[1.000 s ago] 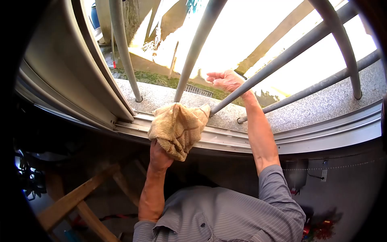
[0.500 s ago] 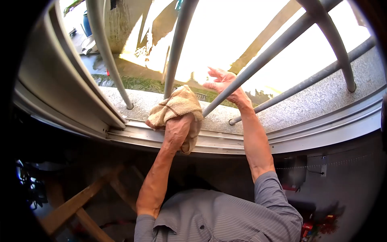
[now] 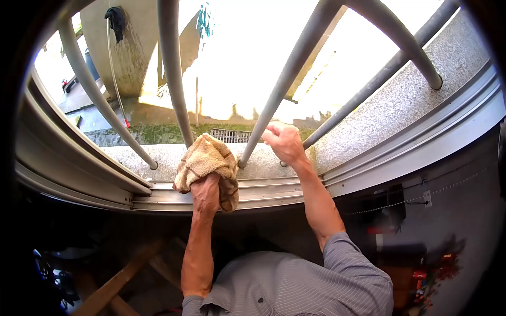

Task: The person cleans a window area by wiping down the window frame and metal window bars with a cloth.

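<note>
Two hands: left hand (image 3: 206, 190) holds the cloth (image 3: 204, 164); right hand (image 3: 286, 143) has curled fingers, and whether they hold anything I cannot tell.
Cloth: bunched at the foot of one bar (image 3: 175, 79), over the window track (image 3: 271, 194).
Change: right fingers, spread past the next bar (image 3: 295, 68) half a second ago, now curl in beside it; cloth stays at its bar, so work seems centred there.
Hidden: left fingertips and that bar's foot, by cloth; any right-hand contact is unclear; glare bleaches the yard (image 3: 176, 115).
</note>
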